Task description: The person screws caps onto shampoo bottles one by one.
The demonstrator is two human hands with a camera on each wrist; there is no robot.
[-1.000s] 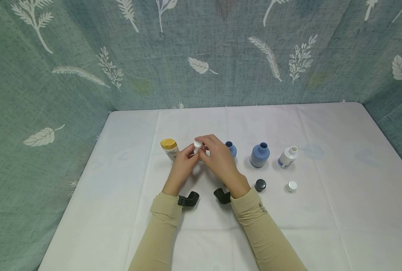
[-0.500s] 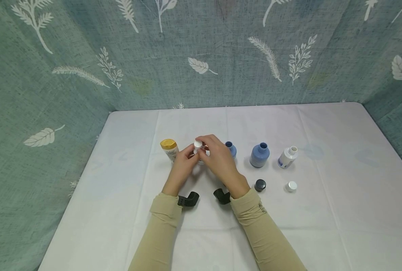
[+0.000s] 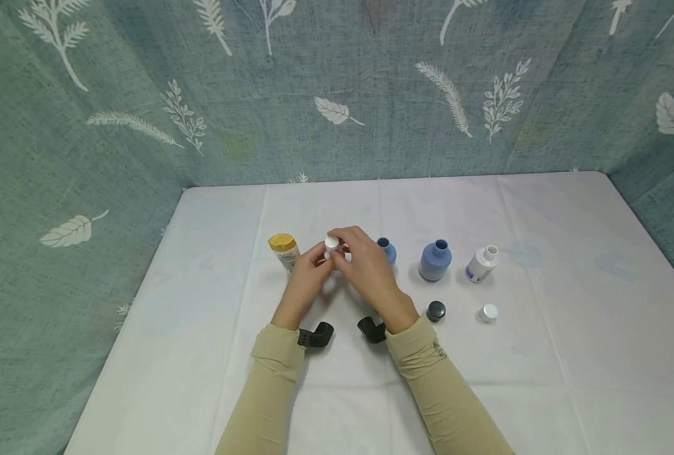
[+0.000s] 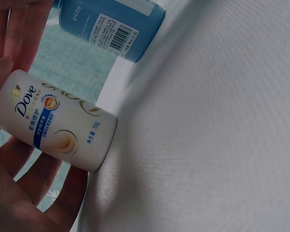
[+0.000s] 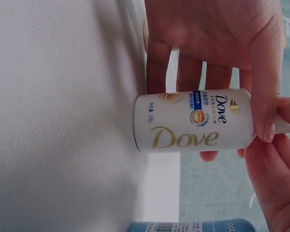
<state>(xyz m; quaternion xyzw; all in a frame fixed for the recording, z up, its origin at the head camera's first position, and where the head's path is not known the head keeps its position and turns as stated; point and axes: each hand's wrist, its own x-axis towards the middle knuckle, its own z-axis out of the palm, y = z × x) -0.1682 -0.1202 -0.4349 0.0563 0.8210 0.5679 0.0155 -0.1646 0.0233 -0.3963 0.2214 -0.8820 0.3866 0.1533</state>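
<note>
A small white Dove bottle (image 4: pixel 58 121) stands upright on the white cloth between both hands. My left hand (image 3: pixel 305 278) grips it from the side, fingers spread around its body, as the right wrist view shows. At its top, my right hand (image 3: pixel 371 268) pinches a white cap (image 3: pixel 331 242) between thumb and fingers. Whether the cap sits fully on the neck is hidden by the fingers. Just left of the hands is a white bottle with a yellow cap (image 3: pixel 285 249). An uncapped blue bottle (image 3: pixel 388 251) stands right behind my right hand, partly covered.
Farther right stand a second uncapped blue bottle (image 3: pixel 435 260) and an uncapped white bottle (image 3: pixel 482 264). In front of them lie a black cap (image 3: pixel 436 310) and a loose white cap (image 3: pixel 487 313). A leaf-patterned green curtain (image 3: pixel 393 126) borders the table's back edge.
</note>
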